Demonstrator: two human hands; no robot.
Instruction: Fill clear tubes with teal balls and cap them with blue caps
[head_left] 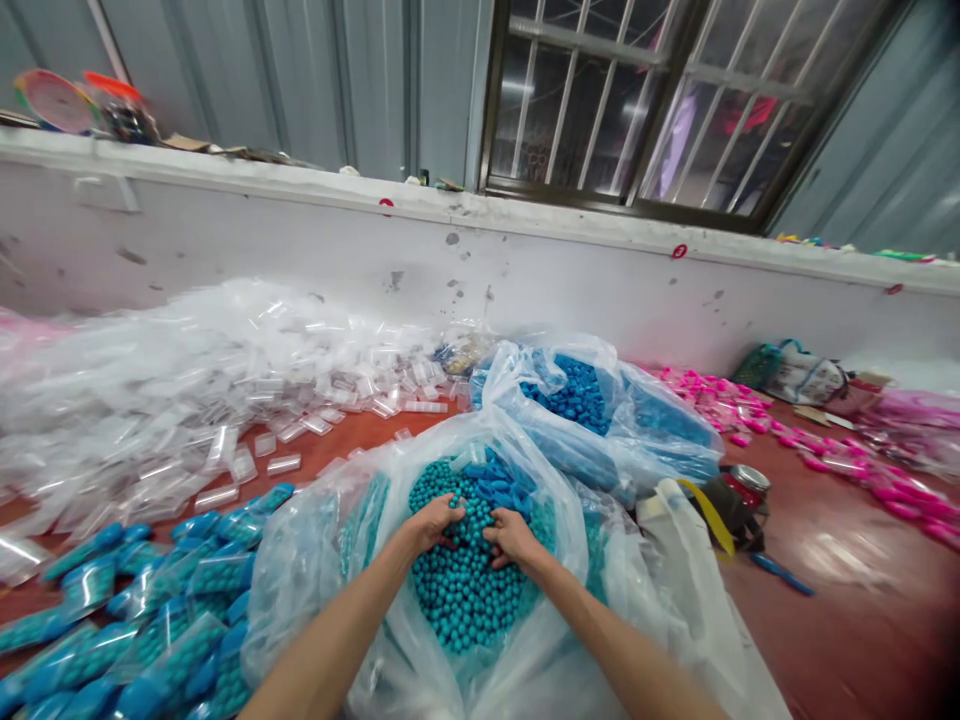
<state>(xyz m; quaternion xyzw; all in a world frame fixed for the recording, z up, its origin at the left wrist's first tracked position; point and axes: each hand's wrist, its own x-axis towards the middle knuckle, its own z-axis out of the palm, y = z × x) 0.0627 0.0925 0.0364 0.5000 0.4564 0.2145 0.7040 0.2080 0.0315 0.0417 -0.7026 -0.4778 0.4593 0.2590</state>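
A clear plastic bag (559, 480) full of round teal beads (472, 610) stands open in front of me. Both hands reach into it. My left hand (437, 522) is at the left of the beads, its fingers curled, with beads at the thumb and fingertips. My right hand (511, 538) touches the beads from the right, fingers bent and a little apart; the tips are partly hidden. Behind the hands, a cluster of blue caps (501, 485) lies on top of the beads inside the same bag.
Filled tubes with blue caps (165, 620) lie at the left. Behind them is a heap of clear empty tubes (225, 400). Another bag holds blue pieces (574, 395). Pink pieces (712, 400), a lidded jar (746, 485) and a blue stick-like item (781, 575) are on the right.
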